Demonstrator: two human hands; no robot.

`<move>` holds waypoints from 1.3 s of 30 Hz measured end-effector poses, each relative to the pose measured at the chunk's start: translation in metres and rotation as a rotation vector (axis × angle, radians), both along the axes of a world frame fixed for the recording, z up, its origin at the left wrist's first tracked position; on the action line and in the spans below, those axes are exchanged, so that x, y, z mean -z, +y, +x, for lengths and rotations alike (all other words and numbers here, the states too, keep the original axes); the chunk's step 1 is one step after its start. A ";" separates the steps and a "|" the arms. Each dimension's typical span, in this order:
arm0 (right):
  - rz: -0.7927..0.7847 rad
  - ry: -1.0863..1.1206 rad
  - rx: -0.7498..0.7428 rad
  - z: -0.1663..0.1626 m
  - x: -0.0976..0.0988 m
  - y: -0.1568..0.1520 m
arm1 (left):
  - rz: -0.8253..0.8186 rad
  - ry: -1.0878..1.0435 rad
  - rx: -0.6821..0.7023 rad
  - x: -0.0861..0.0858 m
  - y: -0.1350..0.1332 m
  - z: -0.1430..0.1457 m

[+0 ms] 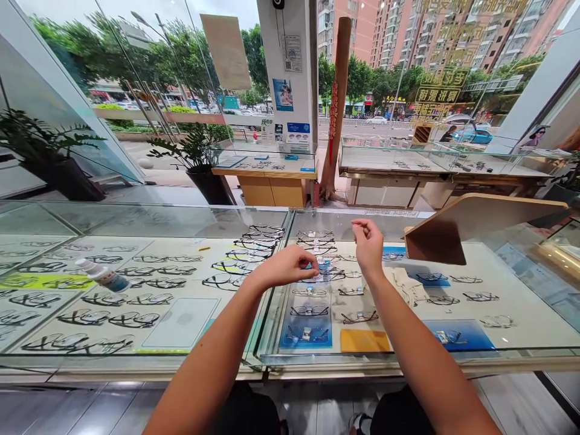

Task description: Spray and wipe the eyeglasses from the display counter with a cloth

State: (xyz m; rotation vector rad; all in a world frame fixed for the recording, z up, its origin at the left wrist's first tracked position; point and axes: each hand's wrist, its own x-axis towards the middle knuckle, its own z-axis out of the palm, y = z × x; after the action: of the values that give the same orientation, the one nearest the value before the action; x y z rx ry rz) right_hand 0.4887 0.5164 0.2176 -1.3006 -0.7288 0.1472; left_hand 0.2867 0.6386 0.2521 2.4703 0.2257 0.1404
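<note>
My left hand (290,264) is above the glass display counter (281,305), near its middle seam, with its fingers curled and the tips drawn together. To its right and slightly farther off, my right hand (369,244) is raised, its thumb and fingers pressed together. Whatever either hand pinches, if anything, is too small to make out. Beneath the hands, several eyeglasses (309,310) lie in rows under the glass. A crumpled beige cloth (405,286) rests beside my right forearm. The small white bottle (103,275) with a blue lower part stands on the counter far to the left.
At the counter's right sits a brown angled stand (480,211). A yellow-orange piece (365,341) lies by the front edge. Beyond the counter are a potted plant (208,175), a wooden trunk (336,115) and another glass showcase (385,158) by the windows.
</note>
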 end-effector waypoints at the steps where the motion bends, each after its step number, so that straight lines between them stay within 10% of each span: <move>1: 0.001 0.007 -0.011 -0.001 0.000 0.000 | 0.008 0.027 0.005 0.003 0.000 0.001; 34: -0.054 0.008 -0.142 -0.019 0.006 0.004 | 0.367 0.173 -0.309 0.045 0.012 0.025; 39: -0.024 0.027 -0.094 -0.014 0.002 0.001 | 0.192 0.102 -0.273 0.031 0.016 0.017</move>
State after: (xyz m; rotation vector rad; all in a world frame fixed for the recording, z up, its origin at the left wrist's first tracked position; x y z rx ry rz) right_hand 0.4745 0.5174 0.2155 -1.2849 -0.7679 0.2495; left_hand 0.3034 0.6541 0.2215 2.6292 0.6200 0.1586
